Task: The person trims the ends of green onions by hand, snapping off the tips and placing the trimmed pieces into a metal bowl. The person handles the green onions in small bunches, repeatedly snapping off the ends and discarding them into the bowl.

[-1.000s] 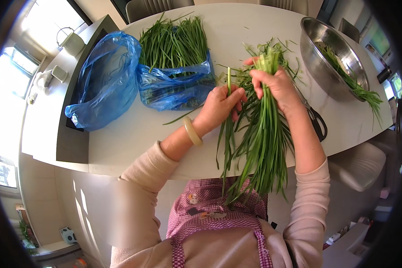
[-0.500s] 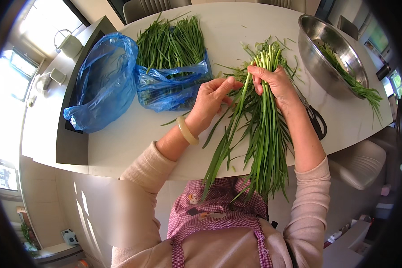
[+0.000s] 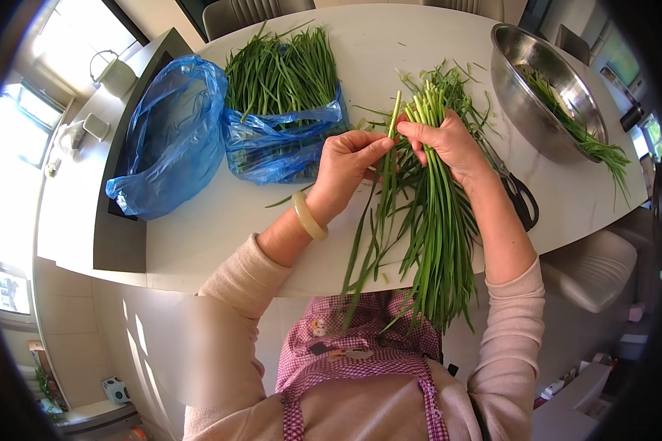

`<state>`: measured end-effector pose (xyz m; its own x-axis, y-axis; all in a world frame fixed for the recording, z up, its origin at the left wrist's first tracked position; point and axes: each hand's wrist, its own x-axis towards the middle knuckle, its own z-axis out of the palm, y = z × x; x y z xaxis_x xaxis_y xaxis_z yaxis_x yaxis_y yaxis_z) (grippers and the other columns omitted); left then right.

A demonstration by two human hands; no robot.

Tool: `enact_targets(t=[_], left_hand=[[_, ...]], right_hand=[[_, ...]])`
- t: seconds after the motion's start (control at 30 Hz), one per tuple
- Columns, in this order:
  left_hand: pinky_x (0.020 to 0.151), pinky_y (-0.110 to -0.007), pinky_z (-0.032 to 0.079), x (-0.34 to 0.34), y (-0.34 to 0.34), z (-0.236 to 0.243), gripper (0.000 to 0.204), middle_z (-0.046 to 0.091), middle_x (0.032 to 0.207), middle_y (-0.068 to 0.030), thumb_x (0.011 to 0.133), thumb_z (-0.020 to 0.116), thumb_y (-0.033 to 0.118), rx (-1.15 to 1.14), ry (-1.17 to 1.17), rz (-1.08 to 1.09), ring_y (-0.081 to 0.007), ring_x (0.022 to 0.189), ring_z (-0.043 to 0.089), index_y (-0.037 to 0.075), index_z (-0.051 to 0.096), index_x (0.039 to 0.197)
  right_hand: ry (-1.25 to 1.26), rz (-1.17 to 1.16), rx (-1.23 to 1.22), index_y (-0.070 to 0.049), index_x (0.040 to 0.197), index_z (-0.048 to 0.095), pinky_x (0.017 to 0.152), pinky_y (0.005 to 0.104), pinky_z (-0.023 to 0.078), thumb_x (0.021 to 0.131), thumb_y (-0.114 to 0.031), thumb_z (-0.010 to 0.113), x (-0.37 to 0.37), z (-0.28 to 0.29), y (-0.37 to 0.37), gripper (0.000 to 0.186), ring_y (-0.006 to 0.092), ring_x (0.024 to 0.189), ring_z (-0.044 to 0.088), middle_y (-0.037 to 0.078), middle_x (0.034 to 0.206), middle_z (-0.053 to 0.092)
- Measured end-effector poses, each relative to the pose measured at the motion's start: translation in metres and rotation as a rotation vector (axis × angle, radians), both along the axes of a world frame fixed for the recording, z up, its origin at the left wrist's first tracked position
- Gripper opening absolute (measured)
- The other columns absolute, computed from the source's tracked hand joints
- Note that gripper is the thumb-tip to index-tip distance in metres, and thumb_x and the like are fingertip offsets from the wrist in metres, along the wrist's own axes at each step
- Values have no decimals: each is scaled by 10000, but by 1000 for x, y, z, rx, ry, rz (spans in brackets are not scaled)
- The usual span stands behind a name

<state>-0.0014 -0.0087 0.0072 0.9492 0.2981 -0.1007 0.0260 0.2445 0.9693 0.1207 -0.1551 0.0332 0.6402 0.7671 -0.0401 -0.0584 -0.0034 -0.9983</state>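
Observation:
My right hand [image 3: 449, 145] is closed round a thick bunch of garlic chives [image 3: 445, 242], pale stem ends up, long green leaves hanging past the table's near edge. Thumb and fingers of my left hand [image 3: 353, 162] pinch a few chive stems [image 3: 394, 121] set apart at the bunch's left side. Behind the hands lie loose chives and trimmings [image 3: 457, 92] on the table. Black-handled scissors [image 3: 521, 197] rest right of my right hand, their blades partly hidden under the greens and forearm.
A blue plastic bag [image 3: 283, 143] full of chives stands left of my hands, beside another open blue bag [image 3: 175, 140]. At the right, a steel bowl [image 3: 507, 95] holds some chives [image 3: 566, 114] draped over its rim. The white table [image 3: 221, 246] has a rounded edge; a chair [image 3: 592, 270] stands at its right.
My left hand has moved slightly right and up to the bunch and now pinches a few stems upright. The bunch has shifted a little left in my right hand.

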Motion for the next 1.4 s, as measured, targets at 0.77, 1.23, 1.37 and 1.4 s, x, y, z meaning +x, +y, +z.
enact_targets(t=[0.77,1.23,1.37,1.4], left_hand=[[558,-213,481,0,2,-3,200,649,766,8,918,633,241,-36,-9,-86,-71,636,614,46,666,949],[494,-207,462,0,-1,-4,173,657,720,-28,857,708,196,-82,10,-84,-98,571,620,25,688,869],[498,-205,467,-1,-1,-3,168,659,721,-28,860,704,198,-121,17,-107,-96,579,622,31,692,865],[500,-206,470,-1,-1,-3,167,658,720,-29,859,704,198,-124,20,-115,-95,581,623,32,692,866]], right_hand=[[-62,-81,10,-52,906,667,457,210,428,826,-199,721,-3,-4,7,176,52,530,520,-24,656,582],[-181,44,51,-38,837,649,465,224,424,852,-173,642,-3,-8,3,136,67,546,533,-6,607,575],[-208,34,45,-32,849,645,466,224,431,855,-163,629,-4,-6,1,132,68,547,537,-2,612,578],[-226,3,50,-28,853,644,465,224,434,854,-161,630,-6,-7,2,133,67,549,539,-1,619,581]])
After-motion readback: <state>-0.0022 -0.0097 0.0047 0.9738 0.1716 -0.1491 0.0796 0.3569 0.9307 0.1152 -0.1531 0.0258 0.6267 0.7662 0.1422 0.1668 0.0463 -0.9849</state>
